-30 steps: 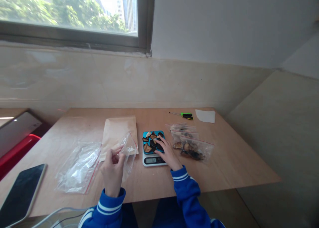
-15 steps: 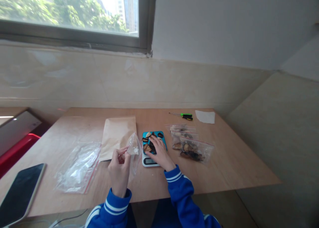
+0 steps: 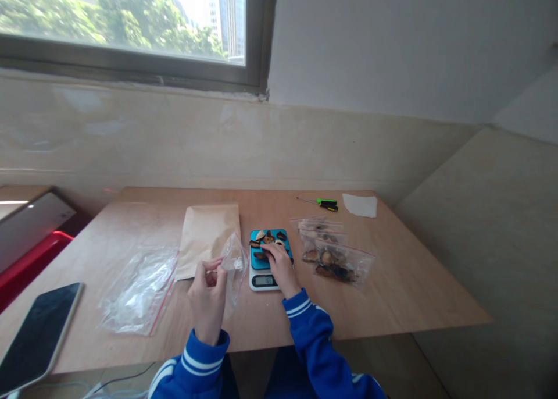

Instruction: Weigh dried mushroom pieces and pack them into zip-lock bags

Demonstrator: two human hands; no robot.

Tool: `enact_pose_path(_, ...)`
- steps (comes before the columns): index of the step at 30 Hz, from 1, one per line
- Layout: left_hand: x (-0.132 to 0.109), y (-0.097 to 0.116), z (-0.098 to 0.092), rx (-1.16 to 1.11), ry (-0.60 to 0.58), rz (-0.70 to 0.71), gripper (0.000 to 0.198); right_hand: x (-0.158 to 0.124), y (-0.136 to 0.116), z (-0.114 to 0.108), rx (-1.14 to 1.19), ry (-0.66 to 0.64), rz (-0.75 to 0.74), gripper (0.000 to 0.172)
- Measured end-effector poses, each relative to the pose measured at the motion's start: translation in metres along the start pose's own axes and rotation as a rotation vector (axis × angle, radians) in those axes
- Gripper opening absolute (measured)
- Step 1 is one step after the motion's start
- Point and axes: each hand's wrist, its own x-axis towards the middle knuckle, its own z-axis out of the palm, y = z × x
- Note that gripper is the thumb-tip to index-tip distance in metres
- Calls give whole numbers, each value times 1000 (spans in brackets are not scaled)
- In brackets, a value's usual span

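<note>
The right hand (image 3: 283, 268) is now bunching its fingers over mushrooms (image 3: 268, 235) on the scale (image 3: 256, 265), apparently gathering, grip unclear, while the left hand (image 3: 208, 300) is pinching a clear bag (image 3: 236, 263).

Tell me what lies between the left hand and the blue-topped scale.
In the head view, a clear plastic bag held by the left hand lies between it and the scale.

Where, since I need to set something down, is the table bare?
Widest on the table: between the filled bags and its right edge. Another: behind the scale, between paper bag and screwdrivers. The middle is crowded: left hand with a clear bag, right hand over the scale. Flat bags and a phone take the left front.
</note>
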Motion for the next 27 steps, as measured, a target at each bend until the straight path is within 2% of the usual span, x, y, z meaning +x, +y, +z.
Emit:
enact_pose_path(9, 1, 5, -1, 13, -1, -7, 14, 7, -3, -5, 90, 156, 132, 27)
enact_pose_path(13, 0, 5, 0, 21, -11, -9, 14, 8, -25, -14, 419, 215, 250, 26)
enact_pose_path(16, 0, 5, 0, 28, -18, -11, 14, 5, -55, -19, 736, 194, 342, 35)
enact_pose_path(20, -2, 6, 2, 40, -20, -1, 14, -2, -90, -13, 977, 119, 443, 43)
enact_pose_path(23, -5, 8, 3, 31, -27, 3, 16, -7, -101, -1, 1018, 74, 491, 46)
enact_pose_path(27, -9, 9, 4, -42, 25, 9, 15, -14, -96, 14, 912, 24, 488, 41)
